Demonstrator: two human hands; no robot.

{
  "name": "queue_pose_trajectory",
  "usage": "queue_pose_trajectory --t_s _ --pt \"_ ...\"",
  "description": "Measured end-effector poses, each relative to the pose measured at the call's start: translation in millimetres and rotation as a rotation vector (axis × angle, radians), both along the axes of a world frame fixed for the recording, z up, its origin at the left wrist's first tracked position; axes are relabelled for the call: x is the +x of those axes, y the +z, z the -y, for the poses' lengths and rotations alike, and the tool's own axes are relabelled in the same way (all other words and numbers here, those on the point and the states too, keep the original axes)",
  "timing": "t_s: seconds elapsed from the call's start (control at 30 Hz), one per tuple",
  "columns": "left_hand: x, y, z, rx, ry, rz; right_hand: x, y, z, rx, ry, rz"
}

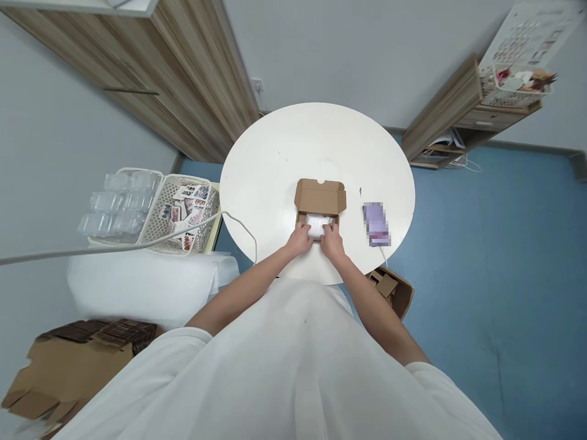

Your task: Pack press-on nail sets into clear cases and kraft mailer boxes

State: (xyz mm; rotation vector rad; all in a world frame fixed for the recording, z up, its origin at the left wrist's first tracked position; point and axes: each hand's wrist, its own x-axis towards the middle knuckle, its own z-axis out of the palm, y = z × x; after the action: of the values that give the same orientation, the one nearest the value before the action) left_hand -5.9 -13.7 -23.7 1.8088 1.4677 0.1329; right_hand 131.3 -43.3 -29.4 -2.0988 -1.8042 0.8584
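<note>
An open cardboard mailer box (320, 196) lies on the round white table (293, 140), its lid folded back away from me. Inside its tray sits a white wrapped packet (316, 226), apparently in bubble wrap or foam. My left hand (299, 239) is curled at the packet's left side, over the box's near left corner. At the right side, my right hand (332, 241) mirrors it, fingers bent against the packet. The packet lies between both hands, and its underside is hidden.
On the table's right is a purple pixelated phone-like item (376, 224) with a cable. White baskets hold clear plastic boxes (121, 201) and nail sets (192, 208) at left. Below them are a white wrap roll (147, 287) and flattened cardboard (73, 373). A carton (402, 296) stands at lower right.
</note>
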Motion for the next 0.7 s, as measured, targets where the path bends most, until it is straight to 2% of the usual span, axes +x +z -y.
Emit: queue_pose_trajectory --t_s 0.17,0.37,0.57,0.7 --pt "0.8 4.2 5.5 0.074 -0.104 -0.042 -3.0 -2.5 2.1 0.07 0.06 0.056" --pt "5.2 11.5 5.9 0.176 -0.236 -0.185 -5.5 3.8 1.6 0.021 0.116 0.1" --pt "4.9 20.9 2.0 0.143 -0.263 -0.198 -7.3 16.9 -2.0 -0.048 0.16 0.138" --pt "-2.3 29.3 1.6 0.134 -0.186 -0.169 3.2 26.2 -2.0 -0.058 0.177 0.084"
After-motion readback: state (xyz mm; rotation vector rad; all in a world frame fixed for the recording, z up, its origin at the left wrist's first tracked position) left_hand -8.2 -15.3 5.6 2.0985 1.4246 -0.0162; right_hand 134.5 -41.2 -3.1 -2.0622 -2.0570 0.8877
